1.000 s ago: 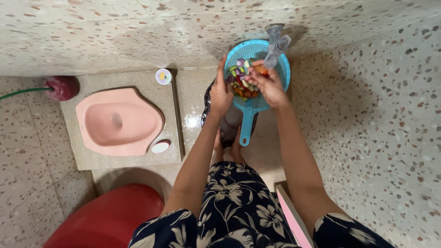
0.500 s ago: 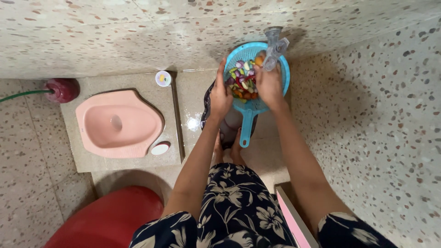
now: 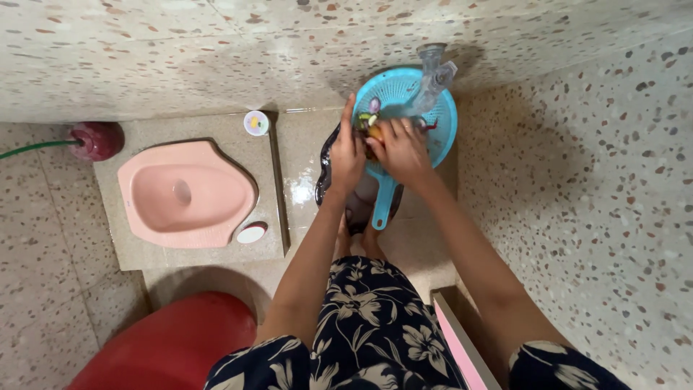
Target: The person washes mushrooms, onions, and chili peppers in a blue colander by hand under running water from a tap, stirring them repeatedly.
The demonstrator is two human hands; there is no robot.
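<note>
So the person's crouched on the wet floor (image 3: 433, 238) in the corner of a speckled-stone bathroom, both hands in a blue strainer (image 3: 440, 126) with a long handle pointing back toward their feet. It sits over a dark basin (image 3: 326, 162), right under a tap (image 3: 432, 76) on the wall. The left hand (image 3: 346, 155) is curled against the strainer's near-left edge, fingers up over the rim, and the right hand (image 3: 401, 152) is spread flat on the pile of chopped vegetables (image 3: 368, 123) inside, pressing down rather than gripping, as far as I can tell. Off to the left there's a pink squat toilet (image 3: 184, 193) set in a raised slab, a small round white container (image 3: 255, 123) at its corner, a dark red knob (image 3: 97, 139) with a green hose (image 3: 32, 148), and a big red bucket (image 3: 170, 347) near the knee.
</note>
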